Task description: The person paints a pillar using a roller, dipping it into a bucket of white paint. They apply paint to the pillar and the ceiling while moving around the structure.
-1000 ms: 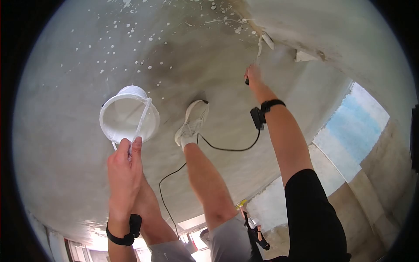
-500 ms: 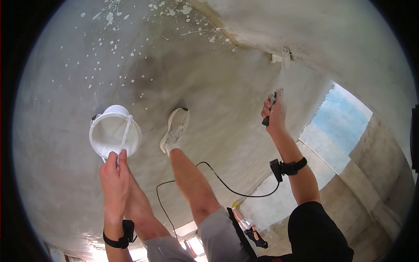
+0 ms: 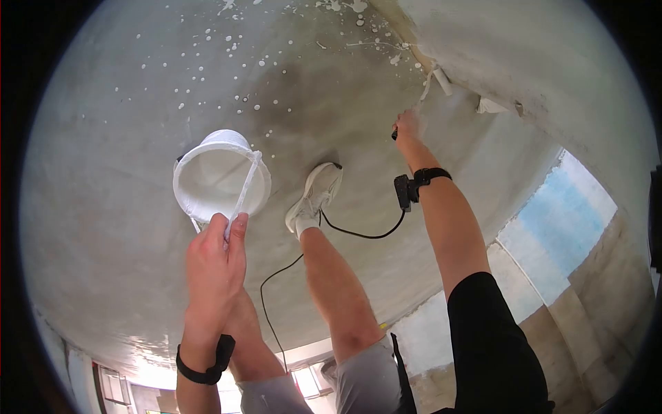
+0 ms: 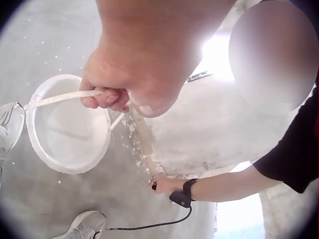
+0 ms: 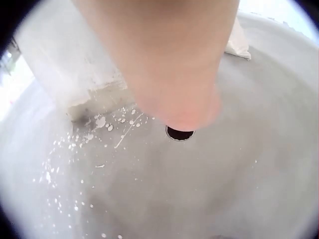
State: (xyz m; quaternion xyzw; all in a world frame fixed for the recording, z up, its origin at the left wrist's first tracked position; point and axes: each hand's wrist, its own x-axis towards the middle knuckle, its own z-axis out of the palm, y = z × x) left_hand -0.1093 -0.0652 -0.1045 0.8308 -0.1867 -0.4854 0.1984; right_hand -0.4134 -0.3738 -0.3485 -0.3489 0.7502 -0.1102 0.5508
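In the head view a white bucket [image 3: 222, 181] hangs tilted, its mouth toward me, with whitish paint inside. My left hand [image 3: 215, 269] grips its paint-coated handle [image 3: 246, 185]; in the left wrist view the curled fingers [image 4: 112, 98] wrap that strap. Farther out, my right hand [image 3: 408, 126] holds a small paint roller by its black grip [image 3: 395, 134]. The roller's white sleeve [image 3: 442, 81] lies at the foot of the wall, where it meets the floor. In the right wrist view only the butt of the grip [image 5: 179, 133] shows below the hand; the sleeve is hidden there.
White paint drops [image 3: 227, 45] spot the grey floor beyond the bucket. A white scrap [image 3: 490, 105] lies by the wall [image 3: 538, 55]. My shoe [image 3: 318, 190] stands between the hands. A black cable [image 3: 365, 236] loops from the right wrist camera past my leg.
Half a second ago the roller was nearer, by the white scrap; now it is farther out and left along the wall's foot. The left hand still holds the bucket, and the view has shifted.
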